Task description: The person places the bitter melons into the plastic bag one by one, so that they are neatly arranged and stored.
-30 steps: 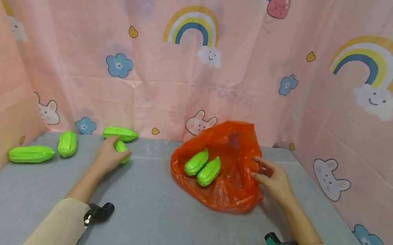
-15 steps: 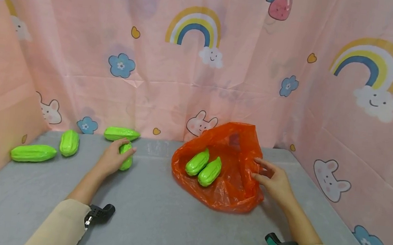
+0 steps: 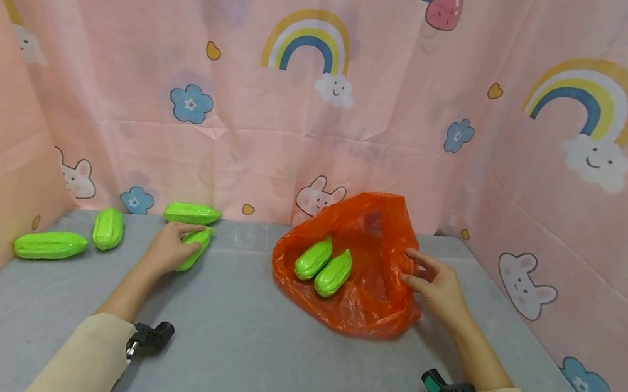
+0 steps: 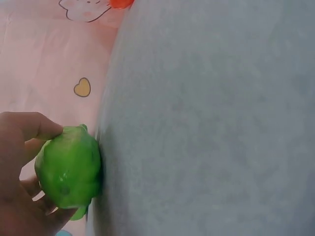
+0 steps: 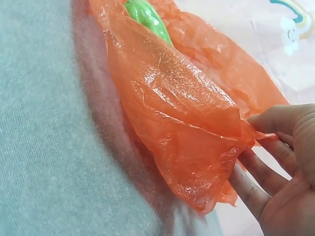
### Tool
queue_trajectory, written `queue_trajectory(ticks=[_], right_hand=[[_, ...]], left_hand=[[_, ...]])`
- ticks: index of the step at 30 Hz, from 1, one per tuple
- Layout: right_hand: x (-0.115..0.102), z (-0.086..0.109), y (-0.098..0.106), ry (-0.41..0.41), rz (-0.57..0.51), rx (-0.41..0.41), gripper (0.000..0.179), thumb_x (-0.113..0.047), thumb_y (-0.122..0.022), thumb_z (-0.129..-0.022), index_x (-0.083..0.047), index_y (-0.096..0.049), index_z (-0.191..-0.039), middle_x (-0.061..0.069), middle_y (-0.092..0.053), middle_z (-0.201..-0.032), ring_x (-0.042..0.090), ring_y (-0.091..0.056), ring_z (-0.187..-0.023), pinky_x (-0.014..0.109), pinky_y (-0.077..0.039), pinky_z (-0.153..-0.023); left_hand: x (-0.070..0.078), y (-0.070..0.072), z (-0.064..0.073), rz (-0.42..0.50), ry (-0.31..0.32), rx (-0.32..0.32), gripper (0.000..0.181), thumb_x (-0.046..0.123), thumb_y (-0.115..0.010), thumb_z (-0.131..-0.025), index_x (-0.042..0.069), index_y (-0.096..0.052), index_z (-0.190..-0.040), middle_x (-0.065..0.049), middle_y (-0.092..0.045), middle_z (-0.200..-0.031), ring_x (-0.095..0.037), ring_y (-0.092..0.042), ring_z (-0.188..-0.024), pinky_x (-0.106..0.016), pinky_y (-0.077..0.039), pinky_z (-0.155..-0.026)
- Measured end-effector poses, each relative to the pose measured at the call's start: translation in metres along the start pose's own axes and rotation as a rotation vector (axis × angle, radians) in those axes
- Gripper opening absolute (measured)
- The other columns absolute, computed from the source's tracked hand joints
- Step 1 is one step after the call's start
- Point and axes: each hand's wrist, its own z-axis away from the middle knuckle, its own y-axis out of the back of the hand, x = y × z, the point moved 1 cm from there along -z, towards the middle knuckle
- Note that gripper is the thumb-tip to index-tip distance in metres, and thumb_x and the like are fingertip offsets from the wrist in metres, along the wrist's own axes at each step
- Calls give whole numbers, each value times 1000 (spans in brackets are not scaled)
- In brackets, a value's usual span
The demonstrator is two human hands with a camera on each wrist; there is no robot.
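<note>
In the head view my left hand (image 3: 169, 247) holds a bright green, ridged gourd (image 3: 196, 248) at the back left of the table. The left wrist view shows the thumb and fingertips on opposite sides of this gourd (image 4: 69, 167), which sits low against the grey surface. On the right, an orange-red plastic bag (image 3: 372, 302) lies with its mouth spread open. Two similar green gourds (image 3: 313, 259) rest side by side inside it. My right hand (image 3: 441, 293) pinches the bag's right edge; the right wrist view shows thumb and forefinger on the gathered film (image 5: 251, 137).
Just behind the held gourd lies another green gourd (image 3: 192, 212). Two more, one end-on (image 3: 109, 228) and one lengthwise (image 3: 50, 246), are at the far left. Pink printed cloth (image 3: 272, 154) walls the grey table (image 3: 252, 367) at back and sides.
The gourd under my left hand has turned, from nearly upright in view to slanting up to the right. That hand has shifted slightly left. My right hand still pinches the bag.
</note>
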Motion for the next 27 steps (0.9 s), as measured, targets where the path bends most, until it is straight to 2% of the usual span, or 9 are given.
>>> queue_trajectory(ticks=[2,5,7,9,15,22,27], right_hand=[[-1,0,1,3,-3,0,57,-17,-67,-97,-3,-48,-149,25,-57,-142,27,-65,-113,14,-55,-81],[-1,0,1,1,-4,3,57,-17,-67,-97,-3,-48,-149,25,-56,-143,26,-65,-113,14,-55,-81],[-2,0,2,1,-4,4,57,-17,-67,-97,-3,-48,-149,25,-56,-144,26,-65,-113,14,-56,-81],[-2,0,2,-4,-6,4,57,-17,-67,-97,-4,-48,-149,24,-55,-145,29,-64,-115,14,-56,-81],[-2,0,2,-11,-6,3,58,-17,-66,-98,-4,-46,-151,24,-54,-146,37,-61,-122,15,-57,-83],[-2,-1,2,-13,-8,2,58,-17,-66,-98,-5,-46,-151,24,-54,-146,38,-60,-122,15,-57,-84],[-1,0,2,1,-11,9,57,-15,-66,-98,-3,-47,-150,24,-55,-145,33,-63,-117,14,-56,-82]], left_hand=[[1,0,-1,-15,-15,-3,41,13,-66,-90,1,-67,-130,-26,-64,-129,-29,-53,-86,-37,-42,-73],[4,1,0,-36,-20,-10,39,14,-67,-91,2,-69,-128,-26,-62,-136,-37,-59,-108,-49,-48,-89],[6,1,1,-45,-12,-15,39,16,-69,-91,2,-69,-128,-28,-59,-138,-42,-56,-123,-58,-45,-101],[8,1,2,-56,-8,-22,42,16,-72,-89,2,-68,-128,-29,-58,-139,-46,-53,-129,-62,-42,-105],[11,1,3,-96,-5,-28,50,11,-79,-81,1,-67,-129,-30,-58,-138,-48,-52,-128,-64,-41,-106],[14,0,7,-54,31,-17,49,16,-76,-86,1,-66,-131,-29,-61,-135,-43,-59,-118,-59,-47,-99],[14,-2,7,16,22,-113,53,30,-71,-93,3,-60,-138,-26,-61,-138,-46,-56,-128,-59,-49,-101]])
